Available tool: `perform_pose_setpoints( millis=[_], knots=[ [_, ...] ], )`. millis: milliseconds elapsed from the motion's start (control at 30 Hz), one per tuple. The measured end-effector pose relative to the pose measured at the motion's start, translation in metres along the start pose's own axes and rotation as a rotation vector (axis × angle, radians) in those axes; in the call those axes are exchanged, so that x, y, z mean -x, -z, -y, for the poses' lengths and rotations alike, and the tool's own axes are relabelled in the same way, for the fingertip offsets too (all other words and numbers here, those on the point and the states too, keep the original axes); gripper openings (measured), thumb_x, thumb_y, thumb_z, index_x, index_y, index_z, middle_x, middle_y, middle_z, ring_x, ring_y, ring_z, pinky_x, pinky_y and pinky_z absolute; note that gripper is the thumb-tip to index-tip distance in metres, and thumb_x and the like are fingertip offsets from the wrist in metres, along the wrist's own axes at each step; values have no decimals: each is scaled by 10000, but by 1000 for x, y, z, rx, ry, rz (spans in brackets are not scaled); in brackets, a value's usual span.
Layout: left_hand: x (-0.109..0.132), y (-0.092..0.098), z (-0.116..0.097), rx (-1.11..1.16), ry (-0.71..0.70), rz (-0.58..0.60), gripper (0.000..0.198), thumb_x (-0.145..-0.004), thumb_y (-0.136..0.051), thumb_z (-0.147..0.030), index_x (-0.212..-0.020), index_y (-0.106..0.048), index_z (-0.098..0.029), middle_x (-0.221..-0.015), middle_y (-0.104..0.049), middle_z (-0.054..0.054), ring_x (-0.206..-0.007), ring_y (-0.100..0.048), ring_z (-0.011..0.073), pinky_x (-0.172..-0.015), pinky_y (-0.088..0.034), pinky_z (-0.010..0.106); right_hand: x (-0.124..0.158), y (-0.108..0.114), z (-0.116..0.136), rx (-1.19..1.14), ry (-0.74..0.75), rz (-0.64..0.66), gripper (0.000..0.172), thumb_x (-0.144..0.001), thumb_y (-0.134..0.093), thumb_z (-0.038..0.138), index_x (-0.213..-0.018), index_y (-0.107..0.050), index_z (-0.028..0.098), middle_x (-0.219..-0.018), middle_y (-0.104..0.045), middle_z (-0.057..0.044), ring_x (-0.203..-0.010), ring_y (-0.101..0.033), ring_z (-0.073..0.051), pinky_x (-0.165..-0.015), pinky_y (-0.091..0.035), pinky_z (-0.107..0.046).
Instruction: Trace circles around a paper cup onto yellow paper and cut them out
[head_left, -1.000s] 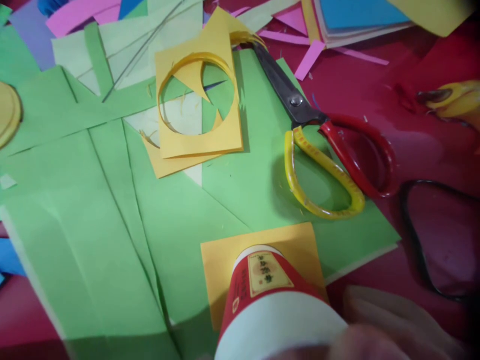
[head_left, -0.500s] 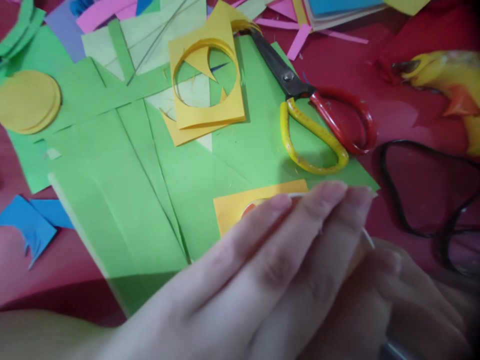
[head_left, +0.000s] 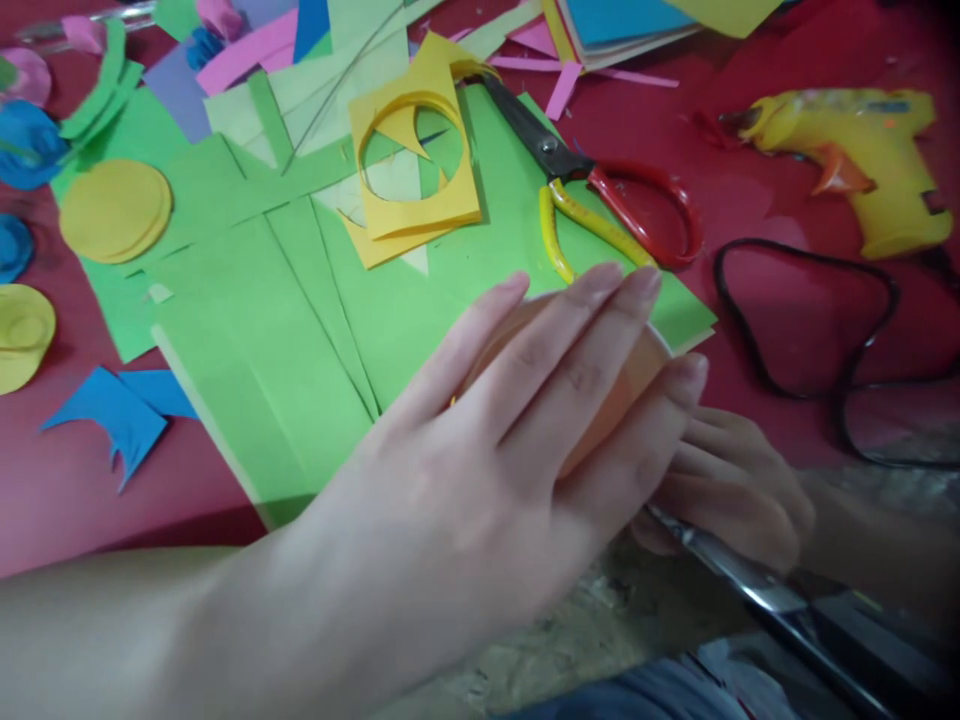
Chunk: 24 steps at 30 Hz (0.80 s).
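Note:
My left hand point(head_left: 517, 420) reaches in from the left and lies over a round orange, white-rimmed disc-like object point(head_left: 615, 405), its fingers spread across the top and gripping it. Most of that object is hidden by the fingers, so I cannot tell its exact kind. Low on the right, my right hand point(head_left: 739, 490) is closed around a silver-and-black pen point(head_left: 739, 575), which slants down toward the lower right corner. The pen's tip is hidden near the left thumb. Beneath the left hand is light green paper point(head_left: 247, 370).
Scissors point(head_left: 566, 165) with red and yellow handles lie beyond the hands, beside yellow paper point(head_left: 457, 212) with a round cut-out. Yellow circles point(head_left: 112, 210) and blue scraps point(head_left: 135, 425) are at left. A yellow glue gun point(head_left: 877, 150) with a black cord point(head_left: 847, 375) lies at right.
The view has shifted, bringing the whole glue gun into sight. Both hands have moved up in the picture. More of the orange object and the pen now shows; the yellow paper under the left hand is covered.

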<state>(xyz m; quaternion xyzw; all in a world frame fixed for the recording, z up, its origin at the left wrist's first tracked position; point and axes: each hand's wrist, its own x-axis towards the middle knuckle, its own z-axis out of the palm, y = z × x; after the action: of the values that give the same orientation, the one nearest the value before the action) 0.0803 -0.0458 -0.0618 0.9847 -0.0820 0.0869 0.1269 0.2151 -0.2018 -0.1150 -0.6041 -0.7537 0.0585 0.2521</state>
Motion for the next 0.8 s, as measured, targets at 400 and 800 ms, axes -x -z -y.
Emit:
perform_pose_setpoints(
  millis=[400,800],
  knots=[
    [2,2,2,-190,-49,24,612,-755,-212,-246,-1320,-344,-53,-1329,-376,123,-1263,-228,285,-991,-275,428,-4,2,1,-89,82,61,207,-932,-334,147,-776,-462,192,-727,-542,-11,-684,-430,-169,-561,-375,-317],
    [3,3,2,-163,-42,26,528,-831,-261,-202,-1324,-356,-38,-1351,-354,161,-1273,-238,279,-1027,-243,403,-15,-3,12,-99,94,21,240,-930,-289,125,-747,-431,186,-679,-466,2,-645,-403,-137,-519,-340,-279]
  ],
)
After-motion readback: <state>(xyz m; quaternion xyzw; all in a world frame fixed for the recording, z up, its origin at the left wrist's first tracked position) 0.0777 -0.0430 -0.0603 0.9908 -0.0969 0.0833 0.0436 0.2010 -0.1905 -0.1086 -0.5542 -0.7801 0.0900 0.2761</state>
